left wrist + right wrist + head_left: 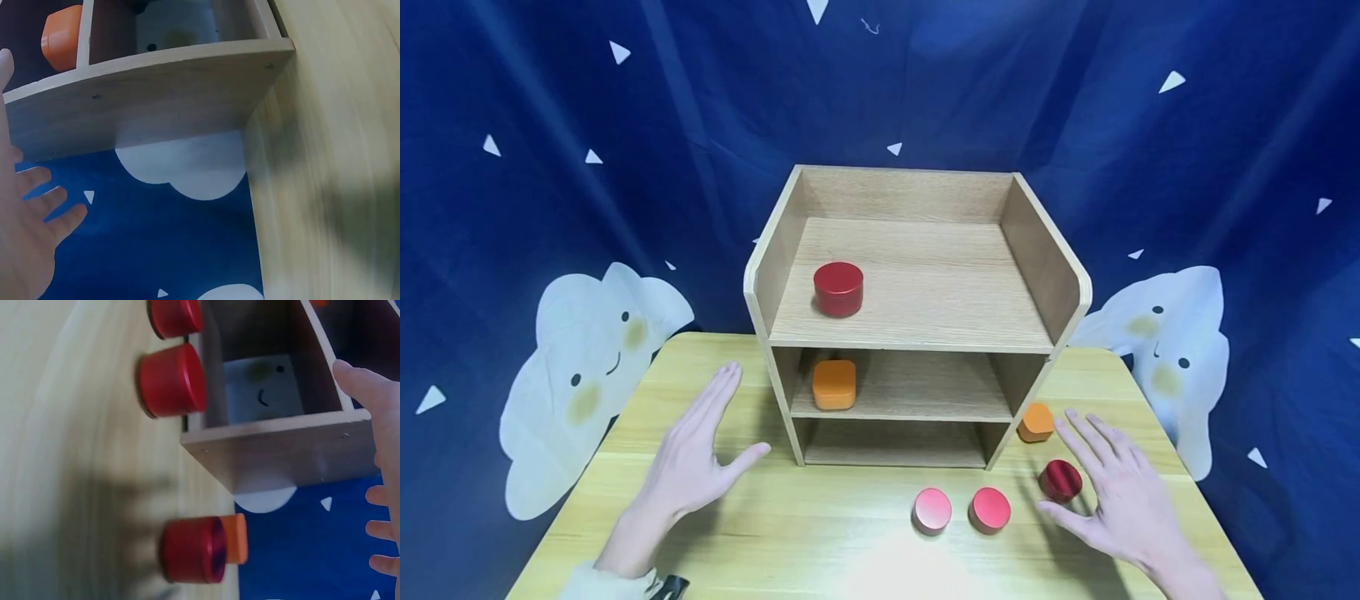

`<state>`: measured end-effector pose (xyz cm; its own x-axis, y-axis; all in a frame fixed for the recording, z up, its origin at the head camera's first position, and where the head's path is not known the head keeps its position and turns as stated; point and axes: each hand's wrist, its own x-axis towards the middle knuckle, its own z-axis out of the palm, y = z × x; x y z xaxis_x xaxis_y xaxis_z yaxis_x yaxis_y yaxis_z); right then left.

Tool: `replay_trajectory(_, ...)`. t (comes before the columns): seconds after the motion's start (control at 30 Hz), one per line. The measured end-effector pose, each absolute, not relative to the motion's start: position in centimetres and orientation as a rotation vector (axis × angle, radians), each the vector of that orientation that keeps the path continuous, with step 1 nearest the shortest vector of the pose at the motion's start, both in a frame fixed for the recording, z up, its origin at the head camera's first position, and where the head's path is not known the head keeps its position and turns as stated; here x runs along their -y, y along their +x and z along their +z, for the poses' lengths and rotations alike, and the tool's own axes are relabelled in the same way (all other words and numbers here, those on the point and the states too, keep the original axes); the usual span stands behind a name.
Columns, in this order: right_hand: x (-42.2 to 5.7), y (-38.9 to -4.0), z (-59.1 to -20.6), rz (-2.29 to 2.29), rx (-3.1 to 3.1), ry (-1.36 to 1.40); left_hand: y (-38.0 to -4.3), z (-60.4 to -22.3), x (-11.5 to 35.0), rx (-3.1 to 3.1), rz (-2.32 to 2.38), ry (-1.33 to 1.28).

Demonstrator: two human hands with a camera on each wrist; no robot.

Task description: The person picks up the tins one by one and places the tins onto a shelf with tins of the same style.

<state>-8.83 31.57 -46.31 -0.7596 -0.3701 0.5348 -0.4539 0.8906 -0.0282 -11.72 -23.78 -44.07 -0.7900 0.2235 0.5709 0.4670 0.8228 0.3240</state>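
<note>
My left hand [688,462] hovers over the table left of the wooden shelf [917,283], fingers straight, thumb spread, holding nothing. On the other side, my right hand [1120,492] hangs in the air with its fingers spread, nearest a dark red round tin [1061,481]. Behind that tin, an orange rounded-square tin [1037,422] stands beside the shelf's right foot. Two more red round tins, one [932,511] left of the other [989,510], stand in front of the shelf. A red round tin [838,289] sits on the top deck, and an orange tin [834,384] on the middle level.
The light wood table [760,550] carries the shelf near its back edge. A dark blue curtain [895,83] with white triangles and clouds hangs behind. Side walls and a back rail frame the shelf's top deck. Glare lies on the table's front middle.
</note>
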Motion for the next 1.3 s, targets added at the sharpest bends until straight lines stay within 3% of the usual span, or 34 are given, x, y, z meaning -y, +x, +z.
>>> replay_trajectory(0.33, -30.1, -8.8, -48.3, 0.258, 2.565, 0.69, -12.8, -44.2, 21.8, 2.45, -0.925, -0.428)
replay_trajectory(0.7, -28.9, -8.8, -50.8, 0.267, 2.56, 0.817, -14.6, -45.8, 20.0, 2.124, -1.353, -0.584)
replay_trajectory(1.3, -27.7, -8.7, -53.6, 0.273, 2.613, 0.866, -15.0, -45.6, 18.1, 1.978, -1.463, -0.516)
